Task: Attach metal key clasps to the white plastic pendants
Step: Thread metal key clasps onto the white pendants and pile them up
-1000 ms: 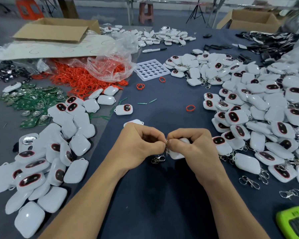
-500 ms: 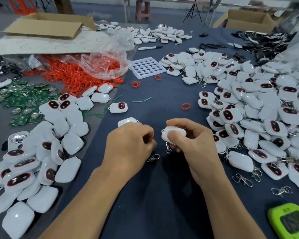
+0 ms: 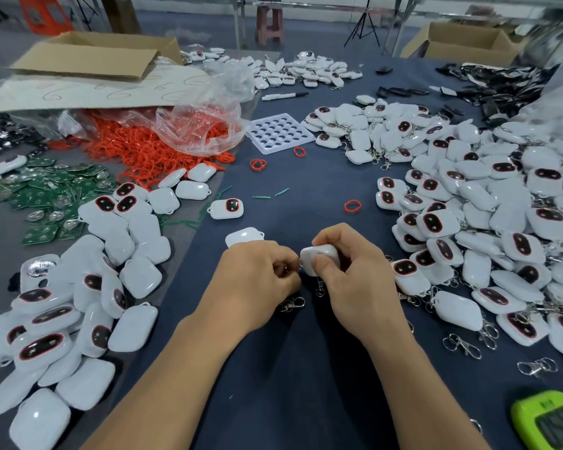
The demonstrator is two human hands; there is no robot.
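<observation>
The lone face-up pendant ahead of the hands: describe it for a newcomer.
Start at the orange ring heap under clear plastic, far left. Come nearer to a white pendant lying alone on the dark cloth. Its red-rimmed dark window faces up, unlike the blank pendant just beyond the left hand.

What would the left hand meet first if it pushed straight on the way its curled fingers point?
The white pendant in the right hand's grip. The left hand points rightward at it and looks almost touching, though depth is unclear.
</observation>
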